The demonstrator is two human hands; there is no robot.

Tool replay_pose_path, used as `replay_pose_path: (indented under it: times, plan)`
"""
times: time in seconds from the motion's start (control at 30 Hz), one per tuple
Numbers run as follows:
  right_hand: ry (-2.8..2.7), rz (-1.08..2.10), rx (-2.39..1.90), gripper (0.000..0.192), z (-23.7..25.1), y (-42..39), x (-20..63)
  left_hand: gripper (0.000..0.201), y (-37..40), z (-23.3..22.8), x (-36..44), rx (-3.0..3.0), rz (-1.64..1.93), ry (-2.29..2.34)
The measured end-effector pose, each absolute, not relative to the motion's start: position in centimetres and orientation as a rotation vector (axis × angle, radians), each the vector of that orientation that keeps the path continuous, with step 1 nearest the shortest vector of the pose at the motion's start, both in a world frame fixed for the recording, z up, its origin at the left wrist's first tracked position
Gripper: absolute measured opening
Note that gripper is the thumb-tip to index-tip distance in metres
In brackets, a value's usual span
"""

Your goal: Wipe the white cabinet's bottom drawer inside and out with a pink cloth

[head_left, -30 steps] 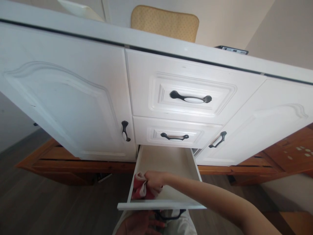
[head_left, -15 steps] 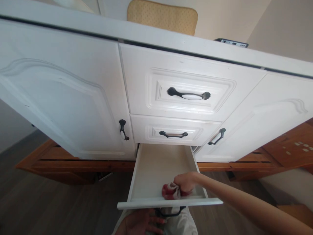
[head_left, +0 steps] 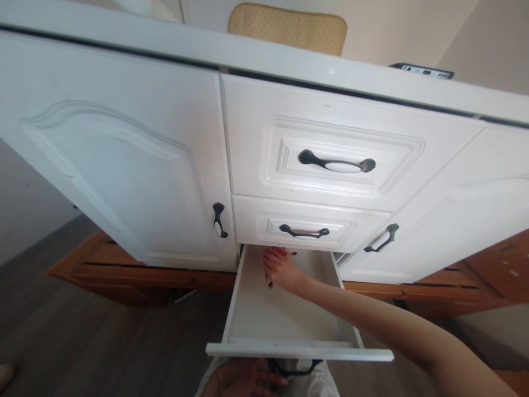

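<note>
Head view shows a white cabinet [head_left: 124, 165] with its bottom drawer [head_left: 285, 309] pulled open at 6 o'clock. Right hand [head_left: 283, 270] reaches deep to the back, fingers curled around a red cloth [head_left: 276, 252], mostly hidden under the drawer above. Left hand [head_left: 243, 380] rests below the drawer front, fingers loosely spread, partly cut off.

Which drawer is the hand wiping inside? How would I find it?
Find the white cabinet and its middle stack of drawers. The open drawer is the lowest, pulled out under two shut ones with dark handles. Only it has the right hand inside, on a red cloth.
</note>
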State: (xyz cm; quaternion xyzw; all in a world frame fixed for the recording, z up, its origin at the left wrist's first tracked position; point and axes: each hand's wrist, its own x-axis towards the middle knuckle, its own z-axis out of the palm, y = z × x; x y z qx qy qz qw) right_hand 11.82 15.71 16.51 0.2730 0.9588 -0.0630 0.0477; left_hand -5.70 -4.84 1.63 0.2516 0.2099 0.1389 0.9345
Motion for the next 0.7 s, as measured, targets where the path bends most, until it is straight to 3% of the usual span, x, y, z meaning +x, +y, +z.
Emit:
replay_pose_path:
  times: [0.13, 0.23, 0.4, 0.57, 0.7]
  plan:
    - [3.024, -0.121, 0.84, 0.05, 14.2, 20.3, 8.2, 0.046, -4.8, 2.5, -5.9, 0.523, 0.284, 0.368]
    - [2.897, -0.079, 1.02, 0.043, 13.0, 21.8, 8.5, 0.048, -5.0, 2.6, -6.2, 0.489, 0.32, 0.349]
    - [2.637, -0.003, 1.335, 0.032, 11.9, 20.8, 15.2, 0.053, -5.0, 2.5, -6.6, 0.435, 0.306, 0.325]
    - [2.449, 0.055, 1.626, 0.055, 13.3, 19.8, 23.7, 0.05, -4.5, 3.3, -6.6, 0.456, 0.261, 0.355]
    - [2.446, 0.021, 1.77, 0.051, 14.2, 19.8, 24.9, 0.056, -4.6, 4.0, -6.4, 0.468, 0.273, 0.396]
